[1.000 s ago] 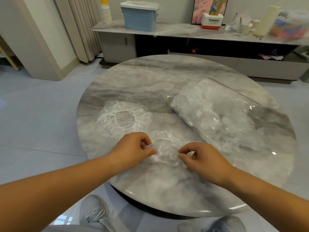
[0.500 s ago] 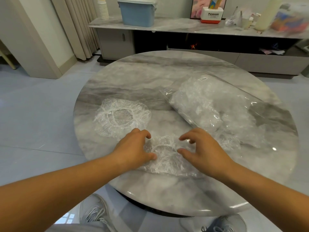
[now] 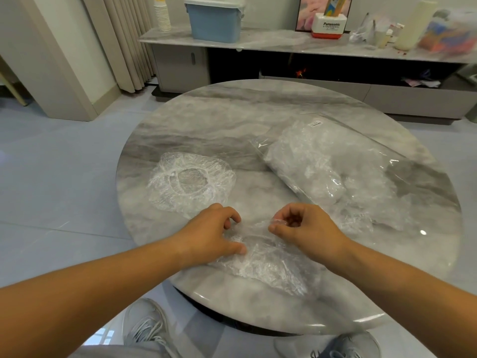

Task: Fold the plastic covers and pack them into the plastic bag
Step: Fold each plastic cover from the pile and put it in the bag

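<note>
A crinkled clear plastic cover (image 3: 260,264) lies near the front edge of the round marble table (image 3: 232,120). My left hand (image 3: 211,233) pinches its left side with thumb and curled fingers. My right hand (image 3: 304,228) pinches its far edge and lifts that edge a little. A second round cover (image 3: 189,183) with an elastic rim lies flat to the left, apart from my hands. The clear plastic bag (image 3: 333,171), stuffed with several covers, lies at the right, its open end toward my right hand.
A low marble-topped cabinet (image 3: 284,40) stands behind the table with a blue lidded box (image 3: 214,19), a stack of cups (image 3: 162,12) and a white Panasonic box (image 3: 327,25). Curtains (image 3: 124,40) hang at the left. My shoes (image 3: 144,329) show below the table edge.
My fingers spread over the cover half a second ago; now both hands have curled and pinch it again, the right hand raising its far edge.
</note>
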Motion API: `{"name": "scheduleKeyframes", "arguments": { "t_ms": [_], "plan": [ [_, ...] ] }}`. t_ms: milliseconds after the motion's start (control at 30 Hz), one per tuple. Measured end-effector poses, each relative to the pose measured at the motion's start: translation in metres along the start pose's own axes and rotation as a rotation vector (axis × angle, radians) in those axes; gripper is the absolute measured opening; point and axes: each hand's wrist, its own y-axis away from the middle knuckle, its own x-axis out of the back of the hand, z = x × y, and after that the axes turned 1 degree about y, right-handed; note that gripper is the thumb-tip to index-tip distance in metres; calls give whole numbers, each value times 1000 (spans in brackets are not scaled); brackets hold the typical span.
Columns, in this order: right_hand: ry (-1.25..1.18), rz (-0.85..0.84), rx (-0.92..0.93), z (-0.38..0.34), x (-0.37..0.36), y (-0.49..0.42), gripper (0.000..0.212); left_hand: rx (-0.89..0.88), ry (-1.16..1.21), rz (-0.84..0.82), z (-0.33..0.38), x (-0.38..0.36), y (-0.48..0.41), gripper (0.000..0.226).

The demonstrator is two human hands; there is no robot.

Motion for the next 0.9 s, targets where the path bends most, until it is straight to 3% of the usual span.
{"name": "scheduleKeyframes", "arguments": {
  "t_ms": [133,333,467,700,900],
  "plan": [
    [327,-52,333,9,-8,21,2,-34,0,-23,-3,3,2,77],
    [580,-231,690,32,-14,45,26,-74,-76,-272,-2,24,5,91],
    [630,-275,712,35,-9,53,34,-6,-148,-228,13,28,6,80],
    [691,-281,701,34,-10,56,30,108,-536,-160,25,10,14,54],
    [728,-209,741,32,-11,57,33,139,-501,-147,28,7,17,47]
  ]
}}
